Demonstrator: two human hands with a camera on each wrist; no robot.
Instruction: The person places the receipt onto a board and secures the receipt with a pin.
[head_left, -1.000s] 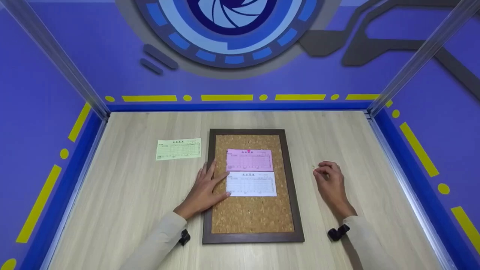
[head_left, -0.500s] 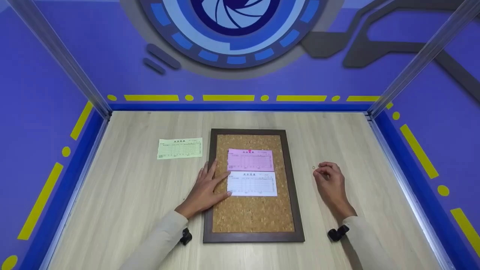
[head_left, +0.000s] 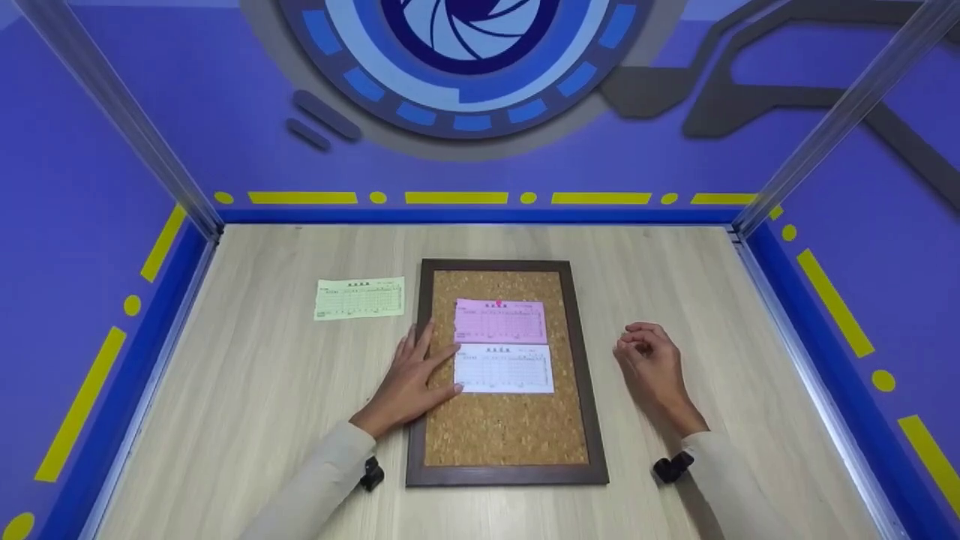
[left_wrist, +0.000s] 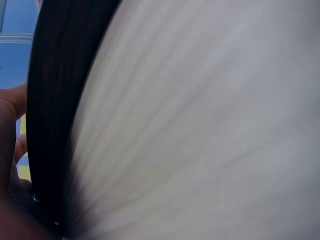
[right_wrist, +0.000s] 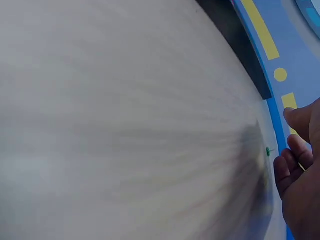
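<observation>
A framed corkboard (head_left: 504,431) lies on the table, bearing a pink printed slip (head_left: 499,324) and a white printed slip (head_left: 504,371) below it. A pink pushpin (head_left: 499,303) marks the pink slip's top edge. My left hand (head_left: 409,382) lies spread across the board's left frame, thumb at the white slip's lower left corner and index fingertip at the meeting corners of both slips. Right of the board, my right hand (head_left: 654,364) has bent fingers. In the right wrist view a green pushpin (right_wrist: 268,151) rests on the table, just apart from its fingers (right_wrist: 282,172).
A pale green printed slip (head_left: 360,298) lies on the table left of the board. Blue panels with yellow dashes (head_left: 456,198) close off the back and sides of the wooden table (head_left: 247,360). Metal posts (head_left: 787,165) rise at its rear corners.
My right hand has shifted slightly left, its fingertips now over the spot where a small object showed beside them. The left hand and the slips stay as they were.
</observation>
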